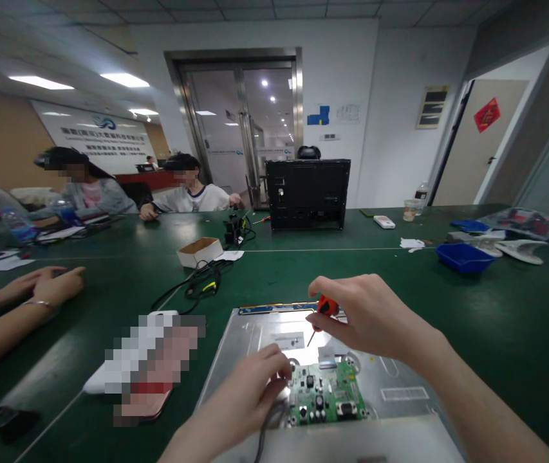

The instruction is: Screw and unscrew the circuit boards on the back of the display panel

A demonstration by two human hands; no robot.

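Closest to the camera, the left hand (pixel 250 386) rests with curled fingers on the edge of a green circuit board (pixel 327 399) mounted on a metal panel (pixel 255 334), though whether it pinches anything cannot be told. Above the board, the right hand (pixel 365 315) grips a small orange-handled screwdriver (pixel 325 308), its tip angled down toward the panel. Around them on the green table (pixel 496 308) lie a tangle of black cable (pixel 201 283), a cardboard box (pixel 200 251), a blue tray (pixel 465 257) and a black monitor (pixel 307 193), while another person's hands (pixel 47 286) rest at the left.
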